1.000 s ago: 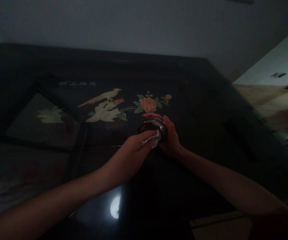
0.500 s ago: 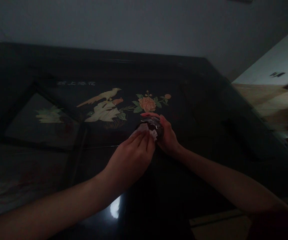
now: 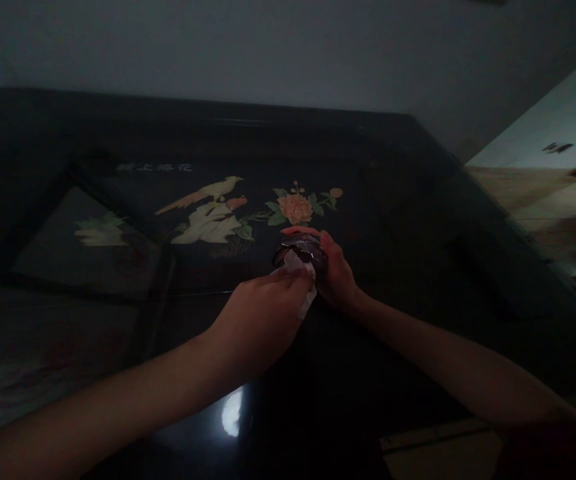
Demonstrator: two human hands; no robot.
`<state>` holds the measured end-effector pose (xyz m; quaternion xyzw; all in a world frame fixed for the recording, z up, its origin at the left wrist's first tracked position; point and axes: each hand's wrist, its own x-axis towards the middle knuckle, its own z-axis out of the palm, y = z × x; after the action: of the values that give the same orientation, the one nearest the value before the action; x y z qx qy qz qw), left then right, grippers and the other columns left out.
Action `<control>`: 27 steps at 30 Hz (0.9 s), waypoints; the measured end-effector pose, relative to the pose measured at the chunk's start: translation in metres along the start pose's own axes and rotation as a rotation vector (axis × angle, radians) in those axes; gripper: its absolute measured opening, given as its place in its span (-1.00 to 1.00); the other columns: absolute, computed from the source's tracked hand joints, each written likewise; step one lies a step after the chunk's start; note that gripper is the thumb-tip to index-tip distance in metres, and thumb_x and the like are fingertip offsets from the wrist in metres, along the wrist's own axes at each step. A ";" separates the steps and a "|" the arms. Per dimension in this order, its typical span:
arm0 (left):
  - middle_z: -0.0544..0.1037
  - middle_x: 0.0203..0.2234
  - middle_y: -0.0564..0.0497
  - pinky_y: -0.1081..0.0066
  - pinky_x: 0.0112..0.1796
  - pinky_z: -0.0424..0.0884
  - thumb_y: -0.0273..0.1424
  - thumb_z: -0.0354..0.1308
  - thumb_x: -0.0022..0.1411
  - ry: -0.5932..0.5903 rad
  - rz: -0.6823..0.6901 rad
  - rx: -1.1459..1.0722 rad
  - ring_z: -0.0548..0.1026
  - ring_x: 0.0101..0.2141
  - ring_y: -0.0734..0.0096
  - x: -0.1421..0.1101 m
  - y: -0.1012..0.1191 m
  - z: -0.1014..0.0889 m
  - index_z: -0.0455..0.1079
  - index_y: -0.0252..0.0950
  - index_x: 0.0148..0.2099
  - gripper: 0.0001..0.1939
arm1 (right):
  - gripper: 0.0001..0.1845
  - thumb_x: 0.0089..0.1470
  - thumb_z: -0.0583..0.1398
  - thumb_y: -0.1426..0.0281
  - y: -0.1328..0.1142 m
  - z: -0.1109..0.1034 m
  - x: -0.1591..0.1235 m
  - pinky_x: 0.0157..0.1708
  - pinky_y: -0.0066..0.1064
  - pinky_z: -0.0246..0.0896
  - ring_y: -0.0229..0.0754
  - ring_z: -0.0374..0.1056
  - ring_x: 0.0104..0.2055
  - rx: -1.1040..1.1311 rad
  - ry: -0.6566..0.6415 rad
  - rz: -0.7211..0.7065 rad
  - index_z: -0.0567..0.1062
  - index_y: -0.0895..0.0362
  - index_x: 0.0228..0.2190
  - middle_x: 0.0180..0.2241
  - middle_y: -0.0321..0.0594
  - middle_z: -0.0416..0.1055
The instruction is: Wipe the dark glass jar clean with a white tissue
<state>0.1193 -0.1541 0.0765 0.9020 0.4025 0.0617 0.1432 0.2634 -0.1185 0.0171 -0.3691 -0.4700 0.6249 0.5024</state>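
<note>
In dim light my right hand (image 3: 337,273) wraps round a small dark glossy round object (image 3: 302,251), held just above the black lacquered cabinet (image 3: 408,220). My left hand (image 3: 263,313) is closed on a white cloth or tissue (image 3: 302,279) and presses it against the near side of that object. The fingers of both hands are curled. The two hands touch each other at the object.
The cabinet front carries an inlaid bird (image 3: 208,193) and a pink flower (image 3: 295,208), with pale characters (image 3: 154,167) above. A second inlaid panel (image 3: 101,230) lies to the left. A light reflection (image 3: 232,412) shines on the glossy surface. A pale wall and floor (image 3: 533,193) show at right.
My left hand has slid the white cloth back and forth over the dark object, from its right side to its top and near side. My right hand barely moved.
</note>
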 end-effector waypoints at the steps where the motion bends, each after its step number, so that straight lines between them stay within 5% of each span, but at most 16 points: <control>1: 0.59 -0.20 -0.11 0.34 -0.18 0.47 -0.54 -0.04 0.24 -0.051 -0.057 -0.103 0.57 -0.21 0.27 0.001 0.000 -0.002 0.39 -0.35 -0.02 -0.70 | -0.47 0.13 -0.03 -0.06 -0.001 0.000 0.000 -0.22 -0.26 0.31 -0.14 0.40 -0.32 -0.013 -0.006 0.000 0.44 0.04 -0.16 -0.37 -0.25 0.46; 5: 0.59 -0.27 0.00 0.47 -0.22 0.42 -0.45 -0.12 0.32 0.037 -0.136 -0.568 0.54 -0.27 0.40 0.004 -0.003 -0.003 0.42 -0.30 -0.11 -0.72 | -0.48 0.13 -0.05 -0.03 -0.004 0.002 -0.001 -0.27 -0.27 0.32 -0.14 0.40 -0.36 0.025 0.027 0.027 0.44 0.07 -0.17 -0.43 -0.25 0.45; 8: 0.58 -0.29 0.02 0.52 -0.25 0.40 -0.41 -0.14 0.34 0.130 -0.118 -0.695 0.52 -0.28 0.45 0.004 -0.004 -0.001 0.41 -0.31 -0.16 -0.71 | -0.50 0.13 -0.05 -0.02 -0.007 0.003 -0.001 -0.30 -0.27 0.32 -0.13 0.40 -0.38 0.058 0.048 0.052 0.44 0.05 -0.18 -0.44 -0.26 0.45; 13: 0.59 -0.36 0.00 0.47 -0.35 0.43 -0.52 -0.04 0.23 0.000 -0.058 -0.239 0.54 -0.41 0.41 0.000 -0.002 -0.003 0.38 -0.32 -0.11 -0.77 | -0.53 0.14 -0.01 -0.01 -0.005 0.004 -0.001 -0.30 -0.29 0.33 -0.15 0.41 -0.36 0.045 0.031 0.042 0.45 0.04 -0.19 -0.42 -0.26 0.47; 18: 0.54 -0.07 -0.28 0.24 0.06 0.35 -0.63 -0.06 0.22 0.218 0.181 0.271 0.49 -0.02 0.20 -0.003 -0.003 0.008 0.38 -0.52 0.01 -0.66 | -0.55 0.15 -0.02 0.02 -0.001 0.001 0.002 -0.21 -0.29 0.34 -0.15 0.42 -0.28 0.084 0.044 0.020 0.46 0.06 -0.24 -0.33 -0.24 0.50; 27: 0.47 0.03 -0.35 0.17 0.15 0.28 -0.65 -0.13 0.23 0.270 0.153 0.512 0.39 0.10 0.10 -0.005 -0.004 0.015 0.39 -0.63 0.04 -0.60 | -0.58 0.14 -0.01 0.03 -0.003 0.002 0.003 -0.20 -0.30 0.34 -0.15 0.40 -0.26 0.089 0.055 0.065 0.46 0.02 -0.23 -0.30 -0.26 0.49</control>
<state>0.1162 -0.1585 0.0610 0.9201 0.3514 0.0880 -0.1488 0.2621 -0.1162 0.0205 -0.3783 -0.4157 0.6508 0.5105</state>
